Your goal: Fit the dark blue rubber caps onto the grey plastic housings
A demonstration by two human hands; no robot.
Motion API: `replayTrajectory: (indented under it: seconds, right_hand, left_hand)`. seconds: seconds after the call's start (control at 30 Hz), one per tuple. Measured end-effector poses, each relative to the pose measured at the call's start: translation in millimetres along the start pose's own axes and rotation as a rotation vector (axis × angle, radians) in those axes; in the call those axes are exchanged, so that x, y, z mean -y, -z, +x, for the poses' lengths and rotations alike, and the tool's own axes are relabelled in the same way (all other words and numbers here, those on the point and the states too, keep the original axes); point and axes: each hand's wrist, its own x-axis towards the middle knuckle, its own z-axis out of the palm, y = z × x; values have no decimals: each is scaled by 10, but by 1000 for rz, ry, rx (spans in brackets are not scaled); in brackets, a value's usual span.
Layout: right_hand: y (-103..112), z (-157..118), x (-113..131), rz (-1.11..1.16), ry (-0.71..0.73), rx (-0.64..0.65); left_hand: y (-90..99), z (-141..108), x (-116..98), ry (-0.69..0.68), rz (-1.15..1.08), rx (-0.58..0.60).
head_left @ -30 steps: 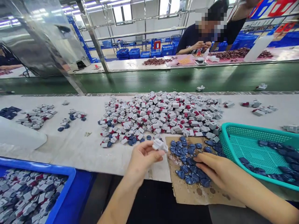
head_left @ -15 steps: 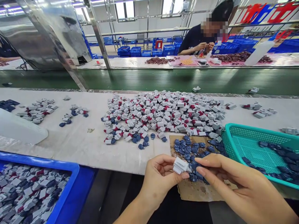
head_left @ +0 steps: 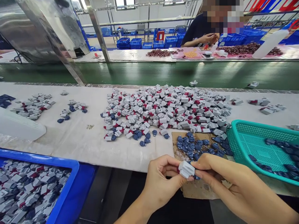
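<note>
My left hand [head_left: 161,180] grips a small light grey plastic part [head_left: 186,169] between thumb and fingers, with a bit of dark red showing at its left side. At the part's right end, the thumb and index finger of my right hand [head_left: 224,177] are closed and touching it. Whether a small blue piece sits between those fingertips is hidden. Just beyond both hands, dark blue plastic pieces [head_left: 190,144] lie on a stained cardboard sheet [head_left: 198,189]. A large heap of grey and dark red parts [head_left: 163,109] covers the table behind them.
On the right stands a green basket [head_left: 247,127] with dark blue pieces. A blue crate [head_left: 74,174] full of grey parts is at lower left, near a white bottle [head_left: 21,126]. Beyond the green conveyor belt [head_left: 140,71], a co-worker [head_left: 198,29] handles small items.
My right fingertips have moved left onto the right end of the grey part, which has turned slightly and shifted right. The view has tilted down a little.
</note>
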Motion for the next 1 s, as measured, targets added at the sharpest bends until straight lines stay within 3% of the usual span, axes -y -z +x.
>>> replayTrajectory:
  seconds: [0.27, 0.47, 0.53, 0.67, 0.73, 0.8, 0.9, 1.0]
  right_hand:
    - [-91, -43, -143, 179, -165, 79]
    - [23, 98, -31, 325, -227, 133]
    - [113, 178, 12, 357, -208, 46]
    - [227, 351, 91, 448, -310, -311]
    - [203, 424, 163, 568, -397, -353]
    - [148, 469, 247, 658, -437, -286]
    - [144, 433, 259, 662, -415, -190]
    - [379, 247, -67, 267, -414, -255]
  left_hand:
    - [27, 29, 59, 32, 10, -21]
    - [-14, 18, -35, 59, -108, 29]
    - [-57, -24, -92, 97, -149, 94]
    - [-190, -106, -169, 85, -187, 178]
    - [-258, -107, -171, 56, -177, 192]
    - [-283, -92, -165, 21, -134, 194]
    - [-107, -148, -224, -113, 24, 61]
    - [404, -416, -452, -355, 394, -314]
